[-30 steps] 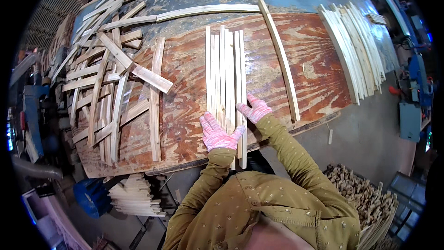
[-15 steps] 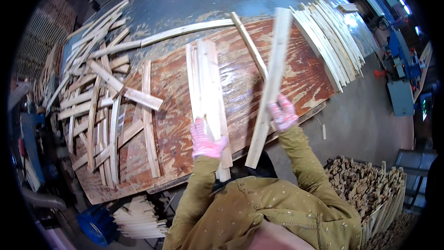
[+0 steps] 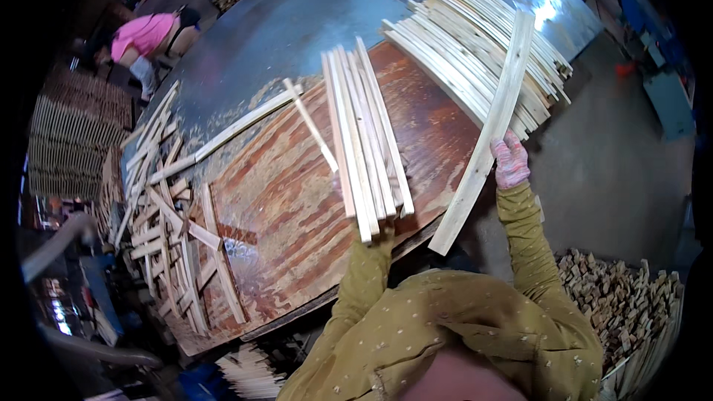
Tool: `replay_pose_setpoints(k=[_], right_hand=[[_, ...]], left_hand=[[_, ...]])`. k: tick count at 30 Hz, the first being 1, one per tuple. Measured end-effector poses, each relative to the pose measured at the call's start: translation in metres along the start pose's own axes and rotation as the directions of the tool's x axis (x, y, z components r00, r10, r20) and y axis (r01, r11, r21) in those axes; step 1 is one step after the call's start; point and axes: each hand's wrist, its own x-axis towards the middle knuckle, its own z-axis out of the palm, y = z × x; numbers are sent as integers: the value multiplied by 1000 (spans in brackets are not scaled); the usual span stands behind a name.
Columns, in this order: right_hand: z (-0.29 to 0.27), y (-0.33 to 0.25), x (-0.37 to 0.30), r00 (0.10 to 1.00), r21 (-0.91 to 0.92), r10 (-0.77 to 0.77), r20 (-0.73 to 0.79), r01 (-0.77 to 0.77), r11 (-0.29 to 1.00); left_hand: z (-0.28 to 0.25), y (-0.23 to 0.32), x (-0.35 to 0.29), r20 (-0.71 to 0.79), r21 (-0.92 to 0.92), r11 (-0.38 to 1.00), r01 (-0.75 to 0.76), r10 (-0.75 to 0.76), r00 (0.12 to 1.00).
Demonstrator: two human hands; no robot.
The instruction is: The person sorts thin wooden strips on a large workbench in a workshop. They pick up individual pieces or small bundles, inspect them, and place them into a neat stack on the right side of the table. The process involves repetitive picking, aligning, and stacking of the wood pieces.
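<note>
My right hand (image 3: 511,160), in a pink-and-white glove, grips a long pale wooden board (image 3: 486,141) by its right edge. The board slants over the near part of a stack of strips (image 3: 475,52). A bundle of several narrow wooden strips (image 3: 364,134) lies over my left hand (image 3: 339,183), which is wrapped around its left side and underneath; most of that hand is hidden by the wood. A single thin strip (image 3: 312,126) lies just left of the bundle.
A worn brown plywood sheet (image 3: 275,230) covers the near tabletop, with blue surface (image 3: 297,15) beyond. Crisscrossed wood pieces (image 3: 174,230) pile up at left. A crate of upright sticks (image 3: 616,304) stands at lower right. Another person in pink (image 3: 152,37) bends over at far left.
My left hand has gone from lying on top of the strips to holding them from below, farther right. My right hand has carried the board right, toward the stack. The view has shifted.
</note>
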Motion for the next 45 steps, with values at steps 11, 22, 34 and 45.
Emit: replay_pose_setpoints(k=[11,22,34,45], right_hand=[[-128,23,58,978,-32,173,-113,-178,983],[-141,39,95,981,-13,173,-89,-174,985],[-85,-25,66,998,57,40,-47,-37,998],[-116,-93,139,739,-747,105,665,660,83]], left_hand=[[-188,-47,68,-115,-9,999,-39,38,993],[-144,-36,149,-673,76,-449,890,636,378],[-50,-158,130,-267,460,-866,198,78,961],[12,3,196,211,193,-890,-412,-373,904]])
